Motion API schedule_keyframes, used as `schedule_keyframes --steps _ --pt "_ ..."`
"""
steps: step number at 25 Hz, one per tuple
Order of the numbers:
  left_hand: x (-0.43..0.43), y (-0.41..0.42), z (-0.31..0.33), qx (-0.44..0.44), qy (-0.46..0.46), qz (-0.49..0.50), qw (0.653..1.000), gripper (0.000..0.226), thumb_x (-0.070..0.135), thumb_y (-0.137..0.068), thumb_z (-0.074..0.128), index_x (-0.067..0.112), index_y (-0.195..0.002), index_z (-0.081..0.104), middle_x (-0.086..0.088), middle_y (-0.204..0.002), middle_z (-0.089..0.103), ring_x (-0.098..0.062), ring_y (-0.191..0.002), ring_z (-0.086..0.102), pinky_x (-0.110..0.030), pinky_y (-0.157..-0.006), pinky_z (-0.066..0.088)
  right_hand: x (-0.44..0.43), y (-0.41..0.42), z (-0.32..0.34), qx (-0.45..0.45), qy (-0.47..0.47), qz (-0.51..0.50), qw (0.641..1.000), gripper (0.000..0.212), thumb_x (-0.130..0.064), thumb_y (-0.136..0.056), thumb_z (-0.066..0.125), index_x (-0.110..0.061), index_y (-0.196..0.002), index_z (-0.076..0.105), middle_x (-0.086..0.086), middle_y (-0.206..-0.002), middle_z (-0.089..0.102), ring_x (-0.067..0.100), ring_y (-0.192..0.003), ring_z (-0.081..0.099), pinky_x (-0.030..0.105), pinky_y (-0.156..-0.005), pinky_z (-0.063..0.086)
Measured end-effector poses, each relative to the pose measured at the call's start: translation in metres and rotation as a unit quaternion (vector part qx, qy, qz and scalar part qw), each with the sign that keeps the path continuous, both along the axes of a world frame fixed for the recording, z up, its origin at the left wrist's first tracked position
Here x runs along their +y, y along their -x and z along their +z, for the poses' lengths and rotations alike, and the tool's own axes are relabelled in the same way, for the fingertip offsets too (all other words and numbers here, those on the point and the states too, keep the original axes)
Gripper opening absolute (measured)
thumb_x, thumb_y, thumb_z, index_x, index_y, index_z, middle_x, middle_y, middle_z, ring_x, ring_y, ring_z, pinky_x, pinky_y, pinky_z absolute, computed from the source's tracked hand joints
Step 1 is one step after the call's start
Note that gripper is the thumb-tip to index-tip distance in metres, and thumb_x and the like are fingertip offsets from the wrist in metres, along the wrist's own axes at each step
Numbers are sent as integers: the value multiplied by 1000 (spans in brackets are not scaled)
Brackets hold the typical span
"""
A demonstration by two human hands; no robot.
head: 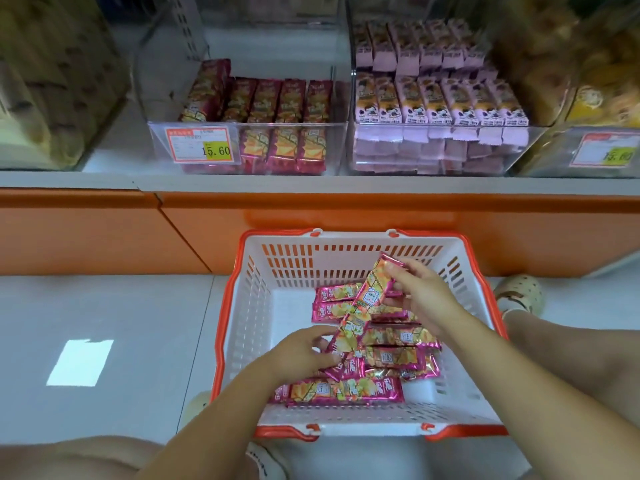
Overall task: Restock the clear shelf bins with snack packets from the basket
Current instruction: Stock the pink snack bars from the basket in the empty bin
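Note:
A white basket with an orange rim [242, 327] stands on the floor below the shelf. Several magenta snack packets [391, 358] lie in it. My right hand [419, 299] pinches one magenta packet [375, 287] and holds it tilted above the pile. My left hand [304, 351] grips another packet [346, 341] at the pile's left side. On the shelf above, a clear bin [332, 147] holds upright rows of the same magenta packets [277, 105]; its left half is bare behind a price tag [202, 145].
A second clear bin [533, 147] to the right is packed with pink packets [440, 102]. Bins of yellow-brown snacks stand at the far left [52, 81] and far right [588, 81]. An orange shelf front [346, 216] runs below. A shoe [519, 292] stands right of the basket.

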State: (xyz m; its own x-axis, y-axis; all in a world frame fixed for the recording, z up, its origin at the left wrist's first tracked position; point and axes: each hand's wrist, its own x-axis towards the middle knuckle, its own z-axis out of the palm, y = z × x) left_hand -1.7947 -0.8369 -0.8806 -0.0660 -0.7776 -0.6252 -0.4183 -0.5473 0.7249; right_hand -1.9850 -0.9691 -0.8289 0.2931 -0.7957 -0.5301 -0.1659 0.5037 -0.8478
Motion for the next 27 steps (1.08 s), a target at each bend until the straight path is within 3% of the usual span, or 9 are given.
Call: schedule_keyframes --steps 3,5,9,12,14,17,20,23,27 --pt "2 6 11 60 -45 4 997 63 29 -79 77 27 -136 49 -12 -132 55 -23 -113 61 -41 -96 52 2 -1 8 -9 9 -14 1000 37 -24 -91 63 -12 -126 58 3 -96 68 14 -78 63 33 -70 57" --pt "2 11 17 79 -50 5 996 61 29 -80 76 25 -135 50 -11 -126 60 -20 -107 65 -40 -93 53 6 0 11 -12 29 4 1000 53 -21 -88 68 -23 -137 47 0 -105 68 17 -88 66 38 -81 56" --pt "1 16 31 122 -35 24 992 34 12 -92 63 42 -102 51 21 -63 60 0 -63 64 -33 -82 58 29 -2 11 69 77 154 983 88 -13 -84 72 -51 -144 22 -12 -116 56 8 -97 66 29 -84 54" --pt "1 15 40 108 -24 23 994 33 14 -93 61 41 -110 51 14 -96 60 -4 -79 66 -32 -80 58 39 -2 7 64 62 151 985 89 -11 -85 71 -48 -147 18 -2 -131 50 6 -100 63 24 -78 53" --pt "0 9 42 59 -11 4 998 43 21 -95 59 34 -133 47 0 -112 58 -11 -84 65 -32 -79 58 39 0 9 119 136 108 978 91 -16 -85 72 -44 -149 14 0 -143 38 12 -118 54 30 -89 52" --pt "-10 -11 48 -70 44 -52 995 48 28 -98 53 33 -144 39 -4 -120 59 -20 -87 64 -32 -77 53 24 7 13 327 396 98 852 90 -33 -83 70 -38 -151 10 -7 -156 14 19 -146 14 43 -117 20" --pt "-21 -35 59 -141 75 -90 983 40 24 -99 50 33 -138 47 -8 -125 55 -26 -103 59 -38 -91 47 11 10 16 388 423 280 770 67 -48 -86 64 -45 -144 32 -21 -148 26 17 -146 14 45 -119 10" --pt "-23 -47 75 -113 99 -46 988 35 22 -98 52 35 -130 55 4 -122 51 -19 -105 57 -36 -97 48 19 13 10 266 220 347 872 31 -33 -87 69 -46 -114 63 -10 -122 64 14 -105 64 39 -94 52" --pt "-25 -47 75 27 132 196 971 52 14 -93 62 33 -137 45 -8 -121 56 -19 -97 66 -27 -76 59 41 6 6 169 156 300 926 32 -23 -87 70 -43 -111 65 4 -92 70 20 -75 70 28 -70 59"
